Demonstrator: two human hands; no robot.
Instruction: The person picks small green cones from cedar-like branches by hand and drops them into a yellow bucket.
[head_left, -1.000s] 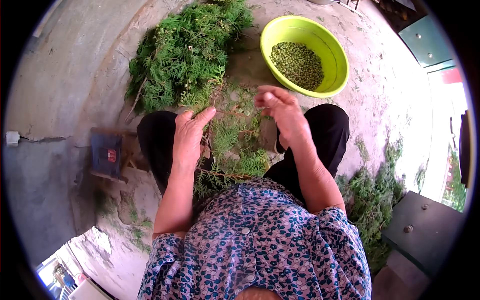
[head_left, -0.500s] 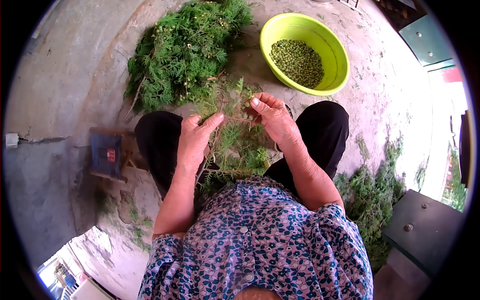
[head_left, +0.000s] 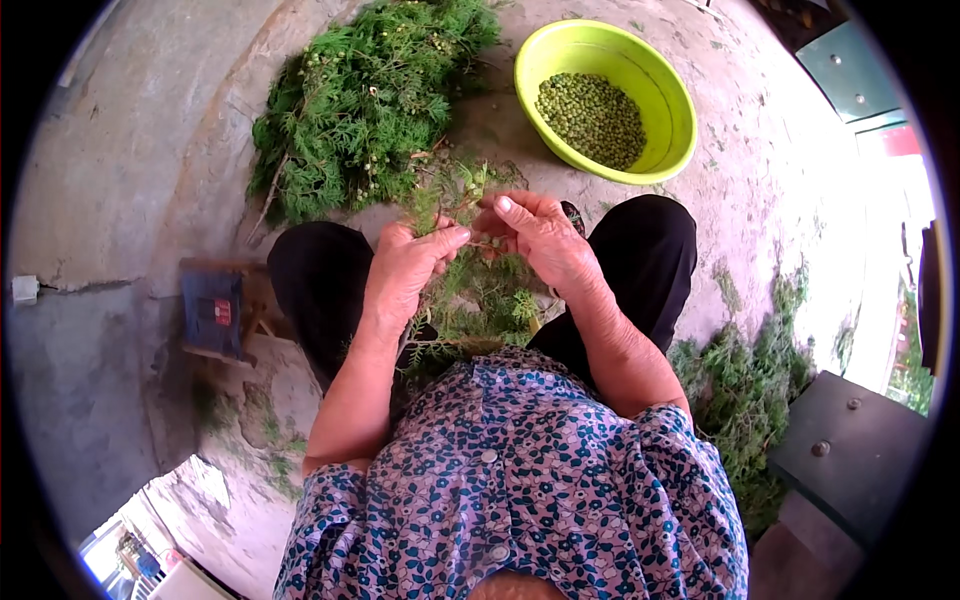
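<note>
Between my knees, my left hand (head_left: 405, 268) pinches a thin evergreen branch (head_left: 428, 208) with feathery green leaves, its thumb pointing right. Close beside it, my right hand (head_left: 545, 240) is closed with curled fingers at the same branch. Small round green cones (head_left: 492, 243) show under its fingers, partly hidden by them. More leafy twigs (head_left: 480, 300) lie in my lap below both hands. Ahead and to the right stands a yellow-green basin (head_left: 668, 110), partly filled with round green cones (head_left: 590, 118).
A large heap of evergreen branches (head_left: 350, 110) lies ahead on the left. More cut branches (head_left: 745, 390) are on the floor at the right, near a dark green cabinet (head_left: 850, 450). A small wooden stool with a blue cover (head_left: 212, 308) stands left of my knee.
My left hand has moved right and closer to my right hand, bringing the branch along. The right hand has shifted slightly left, its fingers more curled.
</note>
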